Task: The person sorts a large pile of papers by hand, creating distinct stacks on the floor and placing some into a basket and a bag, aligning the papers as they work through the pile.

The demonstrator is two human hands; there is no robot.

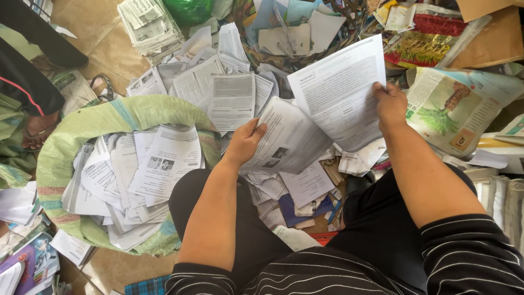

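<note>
The person sat among heaps of loose paper, and the work in hand looked to be sorting printed sheets. The right hand [391,105] was raised toward the far right, its fingers closed on the right edge of a large white printed page [335,90], which tilted up and leftward in front of a woven basket [349,22] full of card and paper. The left hand [245,142], nearer the middle, had its fingers curled around the near edge of a folded bundle of printed sheets [289,139] that lay just under the lifted page, the two touching or overlapping where their edges met. To the left stood a green woven sack [125,114], its mouth rolled open and already stuffed with similar white printed pages. More loose sheets [218,82] spread over the floor on the far side, beyond the sack and the hands, and a stack of folded newspapers [150,24] lay further off. A colourful illustrated sheet [458,106] rested at the right, just beside the right forearm. At the far left edge another person's dark sleeve [27,82] showed, apart from the work. Judging by the grips, the single page was being separated from the bundle; the next move would call for keeping the pinch firm while lifting the page clear without dragging the sheets beneath, then carrying it over the left forearm if it belongs in the sack.
</note>
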